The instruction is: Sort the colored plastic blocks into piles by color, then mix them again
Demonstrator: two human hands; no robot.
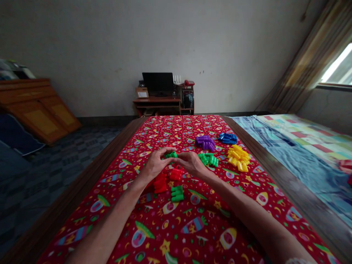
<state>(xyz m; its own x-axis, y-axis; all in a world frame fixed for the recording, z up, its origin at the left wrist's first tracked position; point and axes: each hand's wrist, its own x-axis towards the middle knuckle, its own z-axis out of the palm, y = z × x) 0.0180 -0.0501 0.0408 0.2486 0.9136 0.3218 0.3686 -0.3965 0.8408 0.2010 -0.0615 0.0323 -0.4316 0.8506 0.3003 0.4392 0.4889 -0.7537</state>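
Observation:
My left hand (155, 163) and my right hand (191, 162) meet over the red patterned cloth (192, 227), both pinching a small green plastic piece (171, 155) between their fingertips. Just below the hands lie red pieces (165, 179) and a green cluster (177, 193). To the right of my right hand sits a loose green pile (208, 159), then a yellow pile (238, 157). Further back are a purple pile (205, 142) and a blue pile (227, 138).
The cloth covers a long wooden table (90, 172). A bed with patterned sheets (302, 146) runs along the right. A desk with a monitor (158, 83) stands at the far wall, a wooden cabinet (38, 110) at the left.

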